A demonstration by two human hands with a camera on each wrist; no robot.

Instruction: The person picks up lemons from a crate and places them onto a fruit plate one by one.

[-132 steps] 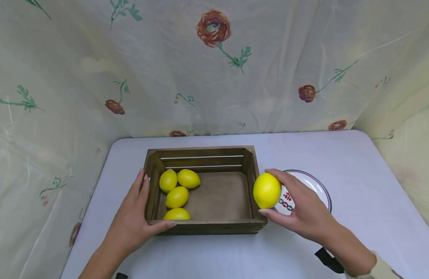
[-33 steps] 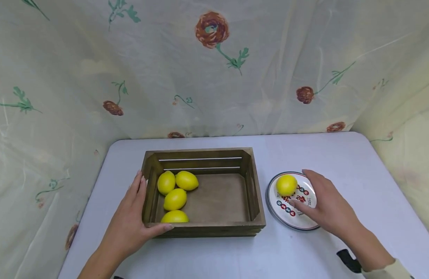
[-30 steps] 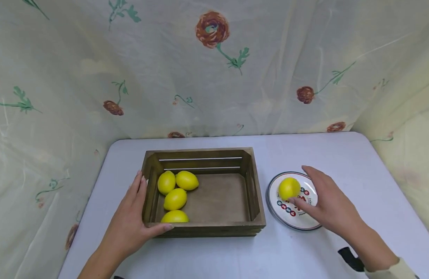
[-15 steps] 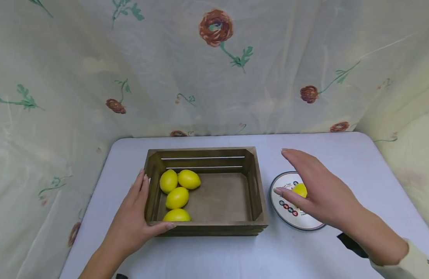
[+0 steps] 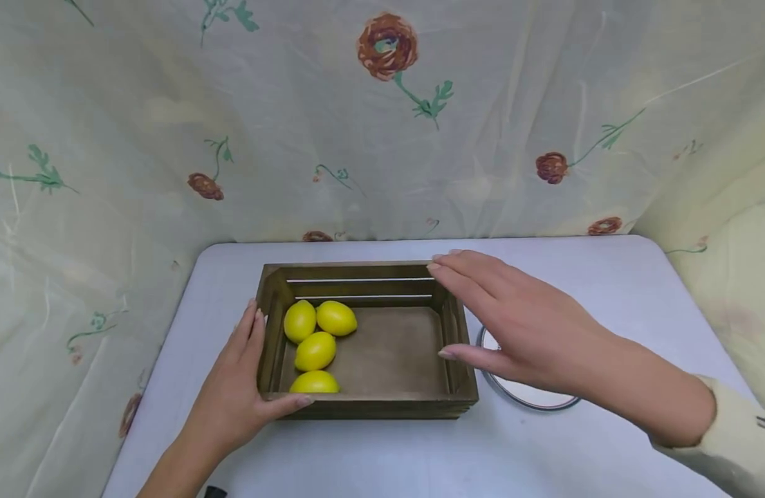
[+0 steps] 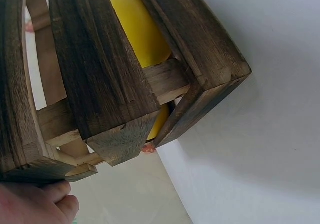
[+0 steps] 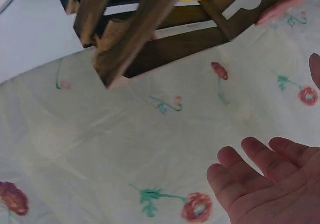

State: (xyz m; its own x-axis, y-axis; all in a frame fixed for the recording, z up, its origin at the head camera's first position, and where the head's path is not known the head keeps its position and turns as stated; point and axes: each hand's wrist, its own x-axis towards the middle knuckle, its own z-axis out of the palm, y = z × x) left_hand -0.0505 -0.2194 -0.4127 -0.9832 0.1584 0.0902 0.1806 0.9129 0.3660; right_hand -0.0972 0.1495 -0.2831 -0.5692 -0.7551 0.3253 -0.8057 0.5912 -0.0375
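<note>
Flowered fabric hangs behind a white table bearing a wooden crate; a spread left hand braces its near-left corner, an outstretched right hand hovers over its right wall, partly hiding a plate. Four lemons lie inside, leftward; a clumsy reach could set them rolling.

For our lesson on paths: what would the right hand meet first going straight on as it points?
Probably the crate, near its far right corner; but depth is unclear, and the right hand may pass above it.
</note>
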